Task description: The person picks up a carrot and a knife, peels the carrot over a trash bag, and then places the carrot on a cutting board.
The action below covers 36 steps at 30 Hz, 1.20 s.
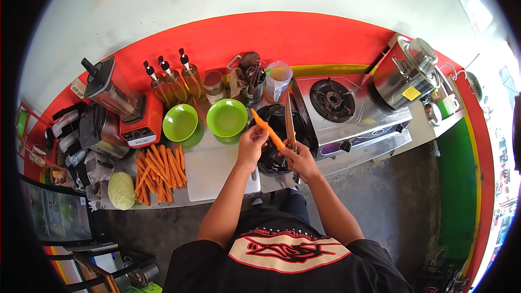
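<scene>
An orange carrot (268, 129) is held slantwise in my left hand (252, 145), its thin end pointing up and left. My right hand (301, 161) grips a knife (290, 122) whose blade points up, just right of the carrot. The fingers of my right hand lie close to the carrot's lower end. Both hands are over the near side of a black plastic bag (274, 157). A white cutting board (211, 176) lies on the counter below and left of my left hand.
Many carrots (160, 168) lie in a pile beside a cabbage (121, 190). Two green bowls (227, 118) stand behind the board. Farther left is a red blender (142, 122); oil bottles (175, 84) line the wall. The gas stove (347, 114) is at the right.
</scene>
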### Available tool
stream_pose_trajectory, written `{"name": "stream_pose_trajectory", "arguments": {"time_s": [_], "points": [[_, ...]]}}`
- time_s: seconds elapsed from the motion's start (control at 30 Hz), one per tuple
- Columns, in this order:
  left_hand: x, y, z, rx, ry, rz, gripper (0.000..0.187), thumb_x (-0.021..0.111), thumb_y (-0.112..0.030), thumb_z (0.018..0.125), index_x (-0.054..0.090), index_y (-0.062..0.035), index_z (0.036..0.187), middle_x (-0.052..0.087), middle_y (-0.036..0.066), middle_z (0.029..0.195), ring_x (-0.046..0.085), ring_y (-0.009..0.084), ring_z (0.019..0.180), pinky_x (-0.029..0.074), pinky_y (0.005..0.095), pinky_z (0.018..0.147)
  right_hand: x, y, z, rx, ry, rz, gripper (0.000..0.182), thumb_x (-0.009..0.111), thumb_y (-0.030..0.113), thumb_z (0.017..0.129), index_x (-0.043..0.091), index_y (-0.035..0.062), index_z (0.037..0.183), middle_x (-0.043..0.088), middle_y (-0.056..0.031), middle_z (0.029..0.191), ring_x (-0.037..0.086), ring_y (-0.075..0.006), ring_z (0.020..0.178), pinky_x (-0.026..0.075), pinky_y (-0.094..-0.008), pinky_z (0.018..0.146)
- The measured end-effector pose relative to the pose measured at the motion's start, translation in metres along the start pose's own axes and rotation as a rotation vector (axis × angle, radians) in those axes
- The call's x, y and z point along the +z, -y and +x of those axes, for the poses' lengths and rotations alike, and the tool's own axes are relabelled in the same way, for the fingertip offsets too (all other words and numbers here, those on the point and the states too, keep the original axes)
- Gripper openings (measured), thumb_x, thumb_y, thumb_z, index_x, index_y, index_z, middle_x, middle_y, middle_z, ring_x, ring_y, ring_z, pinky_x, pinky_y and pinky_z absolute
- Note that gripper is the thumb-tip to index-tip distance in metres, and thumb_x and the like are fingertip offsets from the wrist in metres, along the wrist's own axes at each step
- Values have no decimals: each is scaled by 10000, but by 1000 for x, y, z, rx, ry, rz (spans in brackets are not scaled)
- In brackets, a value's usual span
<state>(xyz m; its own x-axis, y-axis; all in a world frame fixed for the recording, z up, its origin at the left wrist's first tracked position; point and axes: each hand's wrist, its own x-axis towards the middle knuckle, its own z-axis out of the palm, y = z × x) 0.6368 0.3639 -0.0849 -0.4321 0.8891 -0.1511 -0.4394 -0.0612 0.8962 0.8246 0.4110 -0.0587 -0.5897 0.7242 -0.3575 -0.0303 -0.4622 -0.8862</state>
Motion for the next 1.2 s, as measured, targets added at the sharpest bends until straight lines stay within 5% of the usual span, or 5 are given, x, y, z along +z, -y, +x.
{"name": "stream_pose_trajectory", "arguments": {"time_s": [0.27, 0.53, 0.7, 0.87, 1.2], "points": [[22, 19, -1, -114, 146, 32, 394, 498, 24, 1014, 641, 25, 1381, 700, 116, 1344, 672, 164, 1186, 490, 278, 1045, 11, -2, -15, -82, -78, 113, 221, 702, 176, 1037, 586, 74, 1195, 698, -26, 891, 430, -13, 498, 328, -212, 448], [36, 30, -25, -131, 213, -85, 346, 539, -191, 1107, 593, -41, 1414, 719, 60, 1209, 698, 153, 1113, 553, 316, 961, -6, -34, -1, -480, -171, -324, 292, 665, 197, 1062, 675, 24, 1297, 744, -55, 873, 619, -107, 658, 490, -287, 600], [31, 11, -37, -133, 115, -52, 331, 557, -226, 1111, 609, -79, 1403, 680, 8, 1044, 674, 101, 968, 568, 279, 859, 4, 16, -41, -280, -352, -821, 341, 661, 290, 1048, 720, 29, 1260, 716, -144, 918, 672, -172, 762, 504, -362, 690], [24, 22, -50, -113, 125, -127, 300, 539, -195, 1123, 613, -11, 1348, 597, -20, 939, 509, 72, 781, 430, 236, 726, 15, 34, -52, -508, -250, -1244, 439, 665, 417, 1013, 714, 117, 1330, 631, -96, 875, 689, -351, 763, 534, -445, 653], [11, 14, -63, -141, 133, -283, 251, 516, -184, 1122, 643, -3, 1240, 626, 18, 970, 552, 100, 832, 445, 263, 774, 21, 19, -38, -705, -373, -1381, 505, 712, 458, 967, 687, 170, 1381, 580, -44, 831, 659, -292, 628, 520, -428, 541]]}}
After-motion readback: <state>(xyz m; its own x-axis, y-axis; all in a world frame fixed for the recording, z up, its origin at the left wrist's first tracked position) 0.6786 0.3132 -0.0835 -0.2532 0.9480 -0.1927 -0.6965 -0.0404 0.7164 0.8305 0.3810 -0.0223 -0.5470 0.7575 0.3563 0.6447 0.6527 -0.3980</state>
